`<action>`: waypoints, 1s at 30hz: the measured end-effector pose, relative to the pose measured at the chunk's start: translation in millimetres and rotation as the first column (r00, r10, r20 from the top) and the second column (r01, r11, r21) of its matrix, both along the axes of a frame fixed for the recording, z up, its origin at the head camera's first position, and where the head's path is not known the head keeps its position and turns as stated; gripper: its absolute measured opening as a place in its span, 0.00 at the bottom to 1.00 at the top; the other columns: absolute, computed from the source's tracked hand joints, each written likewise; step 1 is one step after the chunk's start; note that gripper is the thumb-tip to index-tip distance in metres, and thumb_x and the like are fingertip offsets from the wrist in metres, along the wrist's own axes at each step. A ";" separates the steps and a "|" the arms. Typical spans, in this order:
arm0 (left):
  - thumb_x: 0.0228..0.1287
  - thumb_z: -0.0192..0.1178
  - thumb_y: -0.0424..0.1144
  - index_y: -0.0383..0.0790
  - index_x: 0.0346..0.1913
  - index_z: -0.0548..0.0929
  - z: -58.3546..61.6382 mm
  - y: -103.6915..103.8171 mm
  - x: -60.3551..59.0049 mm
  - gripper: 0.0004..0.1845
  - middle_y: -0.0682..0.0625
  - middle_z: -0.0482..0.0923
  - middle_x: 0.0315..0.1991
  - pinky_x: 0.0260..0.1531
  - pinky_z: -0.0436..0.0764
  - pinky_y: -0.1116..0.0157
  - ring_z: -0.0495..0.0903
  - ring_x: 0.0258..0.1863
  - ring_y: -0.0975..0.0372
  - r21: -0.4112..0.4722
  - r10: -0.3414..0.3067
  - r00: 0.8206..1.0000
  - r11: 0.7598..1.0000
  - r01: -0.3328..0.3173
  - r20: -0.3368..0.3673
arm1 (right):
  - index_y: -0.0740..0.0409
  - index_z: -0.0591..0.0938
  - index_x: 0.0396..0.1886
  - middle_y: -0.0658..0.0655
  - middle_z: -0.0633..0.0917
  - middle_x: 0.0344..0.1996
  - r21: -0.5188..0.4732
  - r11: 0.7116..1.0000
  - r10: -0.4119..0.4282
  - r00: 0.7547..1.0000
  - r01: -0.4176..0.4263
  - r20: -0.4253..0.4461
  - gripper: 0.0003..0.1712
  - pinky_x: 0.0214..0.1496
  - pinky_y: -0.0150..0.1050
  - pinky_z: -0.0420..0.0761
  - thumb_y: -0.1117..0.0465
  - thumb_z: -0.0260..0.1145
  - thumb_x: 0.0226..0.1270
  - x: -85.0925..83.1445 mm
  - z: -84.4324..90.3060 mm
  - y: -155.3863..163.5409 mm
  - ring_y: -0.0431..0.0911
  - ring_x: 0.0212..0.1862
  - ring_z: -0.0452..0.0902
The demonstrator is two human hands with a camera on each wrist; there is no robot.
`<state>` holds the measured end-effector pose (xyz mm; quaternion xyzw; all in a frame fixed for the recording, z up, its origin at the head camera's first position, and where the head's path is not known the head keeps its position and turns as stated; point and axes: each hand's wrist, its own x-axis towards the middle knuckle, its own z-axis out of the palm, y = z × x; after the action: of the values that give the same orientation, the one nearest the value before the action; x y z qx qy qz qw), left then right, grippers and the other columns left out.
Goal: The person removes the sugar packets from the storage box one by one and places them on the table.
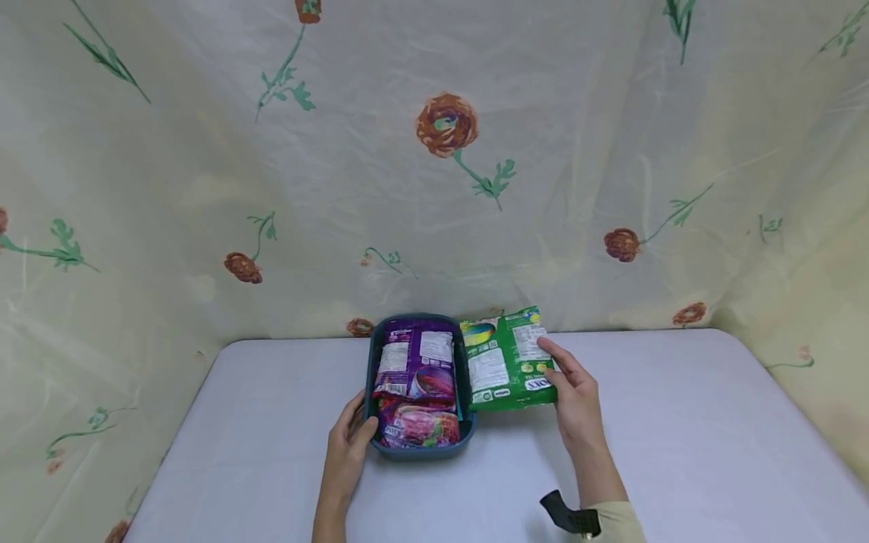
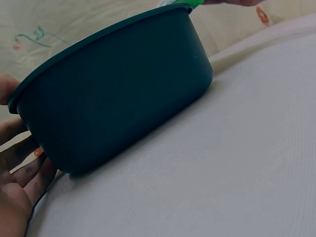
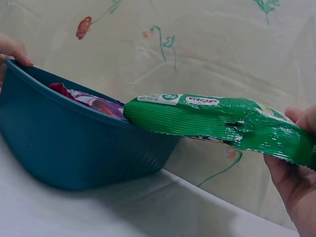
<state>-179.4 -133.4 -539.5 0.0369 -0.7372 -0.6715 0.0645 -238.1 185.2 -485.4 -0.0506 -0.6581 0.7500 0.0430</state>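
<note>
basin [image 1: 370, 377] on white table [image 1: 679, 452], floral curtain [image 1: 448, 151] behind.

A table covered in a smooth pale lilac-white cloth [image 1: 679, 422] fills the lower half of the head view, its far edge meeting a cream backdrop printed with red flowers. A dark teal oval plastic tub [image 1: 419, 449] stands directly on the cloth near the middle of the far side, packed with purple foil packets [image 1: 416, 362]. In the left wrist view the tub's wall [image 2: 118, 94] sits flat on the fine-woven cloth [image 2: 212, 173]. The rest of the surface shows only bare cloth.
</note>
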 end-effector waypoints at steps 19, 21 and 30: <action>0.68 0.54 0.43 0.43 0.69 0.63 -2.3 1.2 -1.1 0.28 0.42 0.65 0.68 0.66 0.66 0.57 0.66 0.68 0.51 0.007 0.001 1.000 1.000 -0.001 0.001 | 0.51 0.69 0.67 0.53 0.61 0.72 -0.001 1.000 -0.003 1.000 0.003 0.007 0.26 0.51 0.22 0.76 0.69 0.46 0.72 -0.7 -4.9 7.8 0.42 0.66 0.63; 0.68 0.54 0.43 0.43 0.69 0.63 -2.5 1.0 -1.5 0.28 0.42 0.65 0.68 0.66 0.65 0.57 0.65 0.68 0.51 0.007 0.001 1.000 1.000 -0.001 0.000 | 0.50 0.69 0.67 0.53 0.61 0.73 0.006 1.000 -0.004 1.000 0.004 0.006 0.26 0.51 0.22 0.76 0.69 0.46 0.72 -1.2 -6.3 8.2 0.42 0.66 0.63; 0.68 0.54 0.42 0.44 0.69 0.64 -2.6 0.0 -1.8 0.28 0.42 0.65 0.68 0.66 0.65 0.57 0.66 0.67 0.51 0.013 0.006 1.000 1.000 -0.006 -0.004 | 0.49 0.69 0.67 0.52 0.61 0.73 0.031 1.000 0.001 1.000 -0.002 0.021 0.26 0.52 0.21 0.76 0.68 0.46 0.72 -4.2 -13.1 7.2 0.43 0.68 0.61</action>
<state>-181.1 -133.5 -542.1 0.0380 -0.7325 -0.6764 0.0676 -242.3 192.4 -498.5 -0.0574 -0.6699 0.7393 0.0363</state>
